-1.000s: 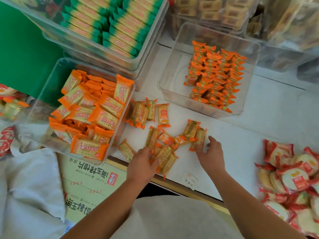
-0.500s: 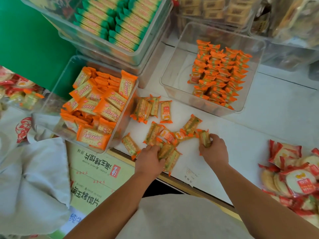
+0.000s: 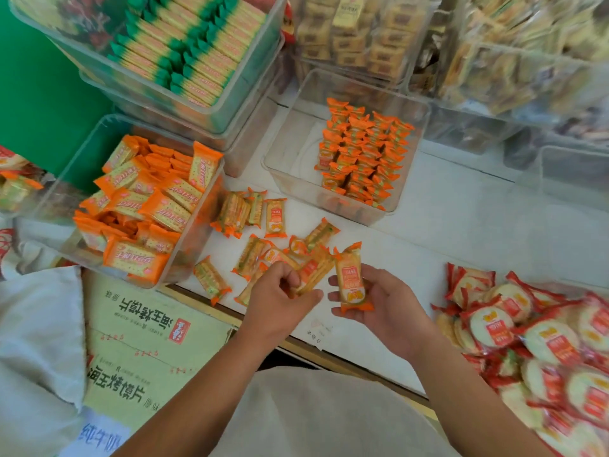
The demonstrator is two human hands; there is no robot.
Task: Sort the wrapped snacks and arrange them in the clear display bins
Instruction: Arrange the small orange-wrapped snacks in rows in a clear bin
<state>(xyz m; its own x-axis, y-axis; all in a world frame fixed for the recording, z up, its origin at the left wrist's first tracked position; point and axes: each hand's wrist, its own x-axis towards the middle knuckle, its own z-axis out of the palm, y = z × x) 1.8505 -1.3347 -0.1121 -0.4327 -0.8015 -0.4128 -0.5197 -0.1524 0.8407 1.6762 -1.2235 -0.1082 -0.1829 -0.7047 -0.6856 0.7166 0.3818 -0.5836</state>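
Small orange-wrapped snacks (image 3: 253, 222) lie loose on the white counter in front of me. My right hand (image 3: 379, 305) is palm up and holds one such snack (image 3: 351, 278) upright in its curled fingers. My left hand (image 3: 280, 291) grips a bunch of the same snacks (image 3: 314, 268) just left of it. Behind the loose ones stands a clear bin (image 3: 290, 153) with neat rows of the same orange snacks (image 3: 362, 153) along its right side.
A clear bin of larger orange cracker packs (image 3: 148, 206) stands at the left. Behind it is a bin of green packs (image 3: 191, 51). Red-wrapped round crackers (image 3: 534, 338) pile at the right. A printed carton (image 3: 141, 341) and white cloth (image 3: 36, 328) lie below the counter edge.
Both hands have lifted off the counter. The right hand picked up one snack and turned palm up. The left hand gathered several snacks and raised them.
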